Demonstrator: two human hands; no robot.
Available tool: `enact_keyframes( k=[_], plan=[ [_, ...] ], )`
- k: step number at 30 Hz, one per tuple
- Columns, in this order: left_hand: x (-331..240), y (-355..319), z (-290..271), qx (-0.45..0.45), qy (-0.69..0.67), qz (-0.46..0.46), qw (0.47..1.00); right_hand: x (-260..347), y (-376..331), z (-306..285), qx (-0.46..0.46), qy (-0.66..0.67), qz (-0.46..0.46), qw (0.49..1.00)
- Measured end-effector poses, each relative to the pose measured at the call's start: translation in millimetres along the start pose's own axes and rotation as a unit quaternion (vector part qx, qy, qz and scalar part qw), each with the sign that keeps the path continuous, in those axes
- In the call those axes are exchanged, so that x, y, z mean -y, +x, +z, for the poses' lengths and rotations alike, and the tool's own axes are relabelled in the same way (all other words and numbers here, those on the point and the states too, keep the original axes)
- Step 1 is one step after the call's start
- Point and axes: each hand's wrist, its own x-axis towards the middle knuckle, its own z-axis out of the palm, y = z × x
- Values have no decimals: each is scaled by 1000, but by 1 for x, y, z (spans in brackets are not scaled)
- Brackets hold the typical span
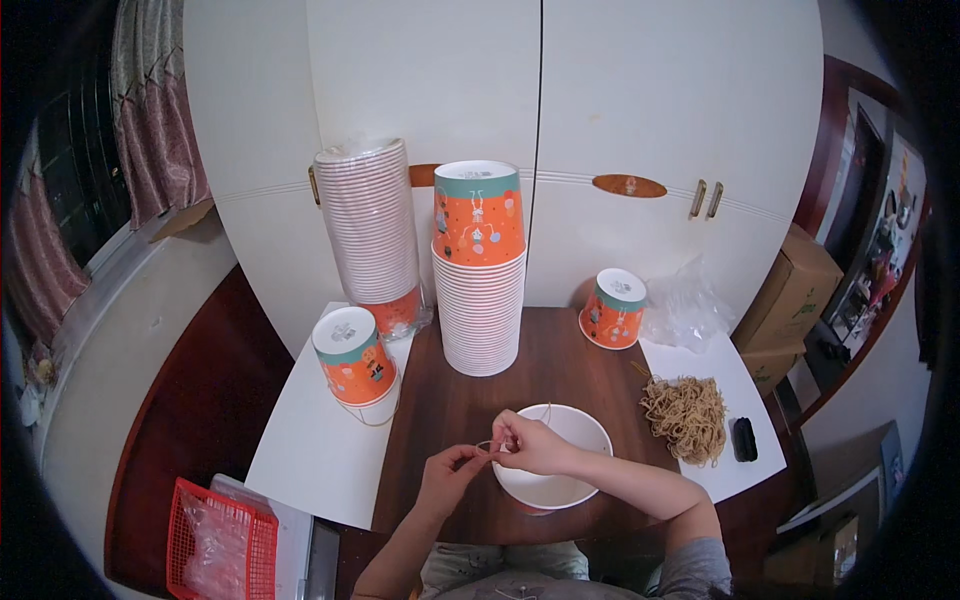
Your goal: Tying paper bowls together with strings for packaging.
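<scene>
An open paper bucket (583, 435) with a white inside stands upright at the table's near edge, in front of me. My left hand (452, 477) is just left of its rim, fingertips pinched on a thin tan cord (484, 444). My right hand (532, 446) reaches over the bucket's left side, its fingers closed on the same cord, close to the left fingertips. A bit of cord also shows at the bucket's far rim. The cord's ends between my fingers are too small to make out.
A tall stack of upside-down orange buckets (480, 300) stands mid-table, with a plastic-wrapped stack (372, 215) behind left. Corded buckets (352, 360) sit left; a small stack (612, 312), plastic bag (690, 305), cord heap (686, 418) and black object (744, 440) lie right.
</scene>
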Motion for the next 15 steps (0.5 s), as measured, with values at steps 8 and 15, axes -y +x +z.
enact_keyframes(
  k=[8,15],
  plan=[
    [8,-1,-5,77,-351,-263,895,14,-4,1,-14,-138,-60,988],
    [5,0,-5,93,-389,-284,871,19,-10,-5,-41,-252,-213,943]
  ],
)
